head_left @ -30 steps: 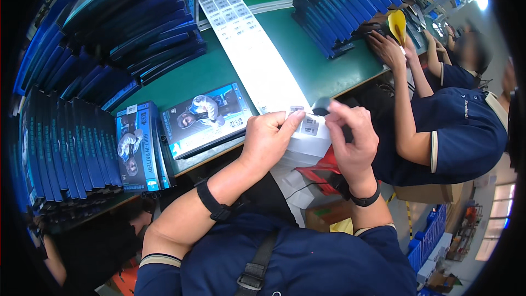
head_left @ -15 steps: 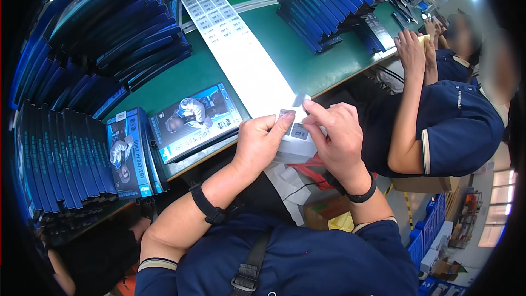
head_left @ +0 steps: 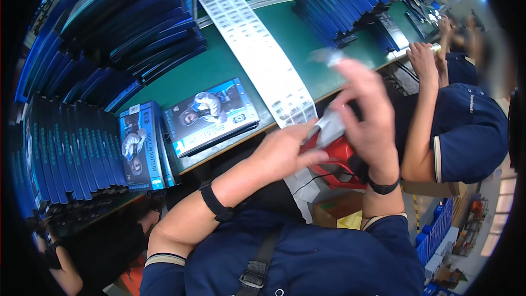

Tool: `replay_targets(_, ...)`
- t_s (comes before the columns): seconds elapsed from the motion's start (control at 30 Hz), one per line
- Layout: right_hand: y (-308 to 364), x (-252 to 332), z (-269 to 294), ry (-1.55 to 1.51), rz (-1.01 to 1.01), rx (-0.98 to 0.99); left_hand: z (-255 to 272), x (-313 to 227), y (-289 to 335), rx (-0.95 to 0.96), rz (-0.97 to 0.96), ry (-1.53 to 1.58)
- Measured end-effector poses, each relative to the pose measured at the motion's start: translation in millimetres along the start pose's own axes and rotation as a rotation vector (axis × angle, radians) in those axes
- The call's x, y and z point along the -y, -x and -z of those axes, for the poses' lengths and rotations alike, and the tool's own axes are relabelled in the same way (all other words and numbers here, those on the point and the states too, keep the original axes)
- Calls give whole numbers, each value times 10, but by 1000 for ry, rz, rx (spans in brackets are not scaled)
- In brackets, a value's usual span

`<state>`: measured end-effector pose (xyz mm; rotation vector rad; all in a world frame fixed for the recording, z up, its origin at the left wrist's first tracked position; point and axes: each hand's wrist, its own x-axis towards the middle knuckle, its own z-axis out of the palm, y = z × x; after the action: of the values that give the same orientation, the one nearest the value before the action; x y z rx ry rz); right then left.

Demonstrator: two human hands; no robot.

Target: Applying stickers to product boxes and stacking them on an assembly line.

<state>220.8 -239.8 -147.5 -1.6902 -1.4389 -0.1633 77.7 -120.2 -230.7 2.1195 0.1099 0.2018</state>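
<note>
A long white strip of labels (head_left: 257,49) runs across the green table and over its front edge toward me. At its near end, my left hand (head_left: 282,151) is closed, thumb and fingers pinching the bent tail of backing paper (head_left: 330,130). My right hand (head_left: 370,112) is raised to the right of the strip, smeared by motion. A small greyish label (head_left: 329,56), also blurred, shows at its fingertips. Left of the strip, flat blue-and-black boxes (head_left: 213,112) with a printed picture lie stacked near the table edge.
Many dark blue boxes (head_left: 76,148) stand in rows on the left, with more piled behind them. Another row of blue boxes (head_left: 350,5) stands far right. A co-worker (head_left: 455,126) sits at my right. Below the table edge are a red object (head_left: 339,159) and a cardboard box (head_left: 339,208).
My right hand has lifted away up and to the right from the strip's end, with a small label at its fingertips. The strip's tail now bends up beside my left hand. The view has shifted slightly.
</note>
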Motion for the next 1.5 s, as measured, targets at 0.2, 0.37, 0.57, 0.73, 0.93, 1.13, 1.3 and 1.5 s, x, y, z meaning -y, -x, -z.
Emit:
replay_targets(0.2,-19,-11,130,-550,-75,-365,580,-145,220,-231,-107,-489)
replay_targets(0.37,-67,-69,-464,-784,-291,-218,1022,86,435,-144,336,-831)
replay_targets(0.57,-9,-156,-1054,-667,-376,-97,879,-65,480,-133,329,-766)
replay_targets(0.73,-7,-128,-1133,-524,-336,-77,867,-21,549,-191,230,-784)
replay_targets(0.93,-7,-144,-1197,-440,-281,-87,849,-13,517,-218,187,-712)
replay_targets(1.13,26,-175,-1217,-358,-242,-57,806,69,516,-212,157,-702)
replay_targets(1.3,90,-274,-1149,-69,-215,-64,801,40,536,-263,74,-635)
replay_targets(1.5,43,-27,-1155,-965,-406,-146,783,-169,597,-352,-22,-567)
